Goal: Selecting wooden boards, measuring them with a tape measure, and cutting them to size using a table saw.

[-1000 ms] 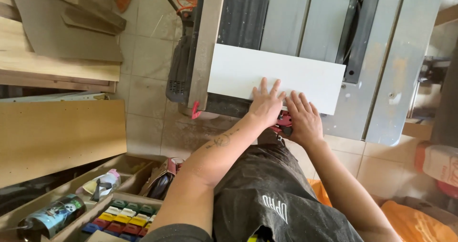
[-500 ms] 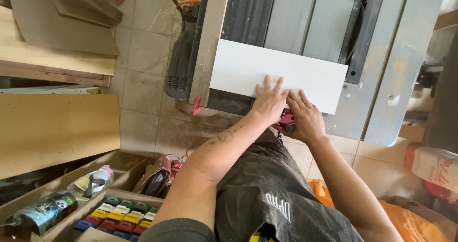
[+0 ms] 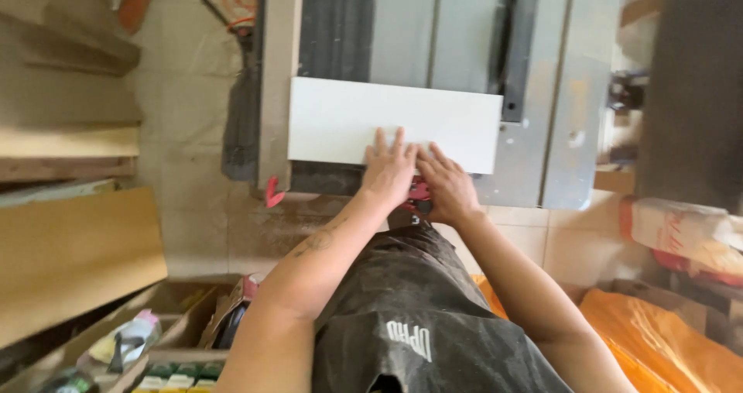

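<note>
Nearest the camera, both forearms are reaching forward over a dark apron toward the bench (image 3: 557,130), a grey metal saw table. The left hand (image 3: 389,172) is lying flat with fingers spread, palm pressing down on the near edge of the white panel (image 3: 387,118). The right hand (image 3: 445,185) is sitting just beside it, touching it, fingers laid flat on the same near edge; neither grip is pinching anything, both are open and bearing down. The panel is lying directly ahead of both hands, its long axis running left to right across the bench, so most of its length is stretching to the left of the hands. Its left end is resting against the pale fence (image 3: 279,75). Beyond it a dark slot (image 3: 515,52) is running away from the person.
</note>
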